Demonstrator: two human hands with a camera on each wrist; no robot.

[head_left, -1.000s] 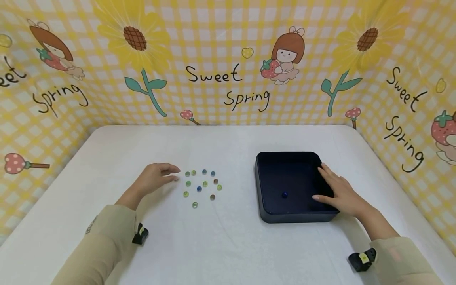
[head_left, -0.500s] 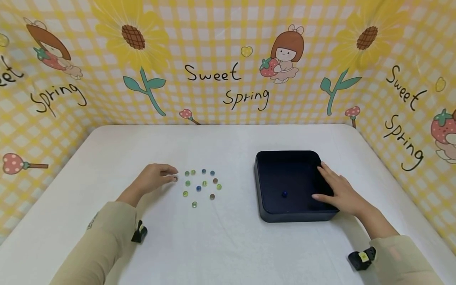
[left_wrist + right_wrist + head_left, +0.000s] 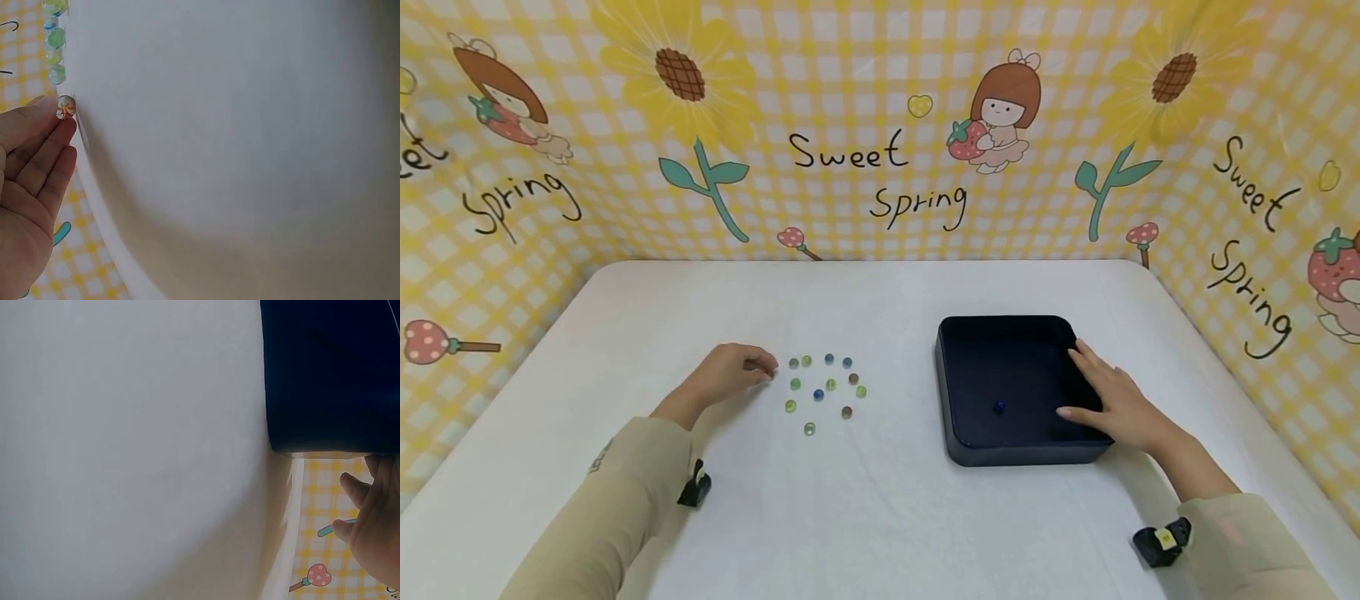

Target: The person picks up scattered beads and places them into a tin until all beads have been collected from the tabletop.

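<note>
At the left end of a group of glass marbles (image 3: 818, 395), my left hand (image 3: 733, 372) pinches one marble (image 3: 65, 107) with orange-red and white streaks between its fingertips. The grouped marbles are green, yellow-green, blue and brownish, lying loose on the table. To their right stands a dark navy, square tray (image 3: 953, 392) with rounded corners. Inside it lies a single blue marble (image 3: 999, 407). My right hand (image 3: 1116, 408) rests at the tray's right rim, its fingers spread and fairly straight along the outer side, its thumb reaching over the inside. The right palm is hidden.
A white cloth covers the table (image 3: 880, 517). Yellow checked fabric (image 3: 850, 75) with flower and cartoon prints rises behind and on both sides. Each wrist carries a small black camera, such as the left one (image 3: 696, 485).
The left fingers have shifted slightly with the marble between their tips, which showed more clearly half a second ago. My right hand, the tray and the grouped marbles stay in place.
</note>
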